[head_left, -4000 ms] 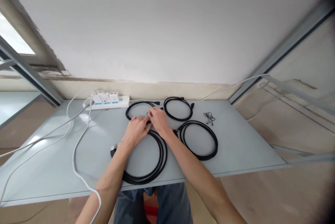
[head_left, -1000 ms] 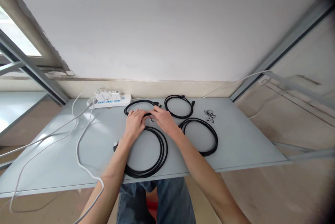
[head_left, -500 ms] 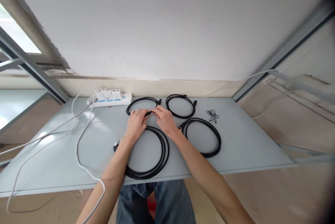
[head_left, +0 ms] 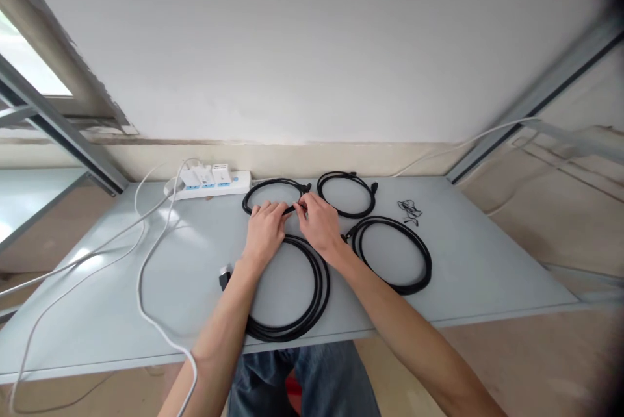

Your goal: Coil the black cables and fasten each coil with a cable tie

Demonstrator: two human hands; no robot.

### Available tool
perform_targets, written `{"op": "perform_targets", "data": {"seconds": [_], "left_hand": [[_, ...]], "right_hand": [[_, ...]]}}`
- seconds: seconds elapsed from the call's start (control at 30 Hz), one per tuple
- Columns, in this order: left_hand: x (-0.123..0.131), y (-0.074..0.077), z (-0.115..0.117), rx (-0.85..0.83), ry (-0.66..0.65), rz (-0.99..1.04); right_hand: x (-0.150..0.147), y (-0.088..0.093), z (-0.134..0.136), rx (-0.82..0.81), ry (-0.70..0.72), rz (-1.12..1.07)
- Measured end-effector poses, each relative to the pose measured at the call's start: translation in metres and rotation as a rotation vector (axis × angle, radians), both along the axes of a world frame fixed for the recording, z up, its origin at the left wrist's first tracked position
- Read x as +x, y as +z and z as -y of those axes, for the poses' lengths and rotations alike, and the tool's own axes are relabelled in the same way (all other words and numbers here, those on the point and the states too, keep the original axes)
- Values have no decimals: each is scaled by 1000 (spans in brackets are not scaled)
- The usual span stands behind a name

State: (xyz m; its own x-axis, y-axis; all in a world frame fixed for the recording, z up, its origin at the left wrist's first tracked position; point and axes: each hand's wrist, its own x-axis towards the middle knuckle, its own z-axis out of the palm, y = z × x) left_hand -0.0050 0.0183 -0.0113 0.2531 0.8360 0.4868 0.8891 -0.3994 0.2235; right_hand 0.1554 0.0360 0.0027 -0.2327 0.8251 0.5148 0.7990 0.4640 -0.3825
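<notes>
My left hand [head_left: 266,230] and my right hand [head_left: 319,222] meet at the near side of a coiled black cable [head_left: 272,181] at the back left. Fingers of both pinch the cable, the left from the left side and the right close to its plug end [head_left: 306,188]. Whether a thin tie is also between the fingertips is too small to tell. Just below the hands lies a larger black cable coil [head_left: 287,333], partly under my left forearm, its connector [head_left: 224,277] poking out at the left.
Two more black cable coils, one at the back [head_left: 355,215] and one at the right [head_left: 423,275], lie on the grey table [head_left: 497,261]. Thin black ties [head_left: 409,210] sit behind the right one. A white power strip [head_left: 214,189] with adapters stands back left; white cords [head_left: 141,287] cross the left side.
The view has shifted a little, so the coils appear farther right. Both hands stay on the back-left cable, with only slight finger movement.
</notes>
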Motion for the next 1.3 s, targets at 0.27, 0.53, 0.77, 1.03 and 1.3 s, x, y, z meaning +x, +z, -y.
{"op": "perform_targets", "data": {"seconds": [0.27,0.53,0.77,1.03,1.3], "left_hand": [[1,-6,-3,-37,-37,-49],[3,-6,-1,-127,-8,-85],[4,-3,0,-130,41,-1],[7,-2,2,-126,3,66],[2,-2,1,-108,2,129]], "right_hand": [[-2,-7,-6,-173,66,-239],[-4,-13,-2,-51,163,-78],[0,-18,-10,-58,274,-295],[4,-20,-16,-105,197,-383],[7,-15,-15,-24,377,-344]]}}
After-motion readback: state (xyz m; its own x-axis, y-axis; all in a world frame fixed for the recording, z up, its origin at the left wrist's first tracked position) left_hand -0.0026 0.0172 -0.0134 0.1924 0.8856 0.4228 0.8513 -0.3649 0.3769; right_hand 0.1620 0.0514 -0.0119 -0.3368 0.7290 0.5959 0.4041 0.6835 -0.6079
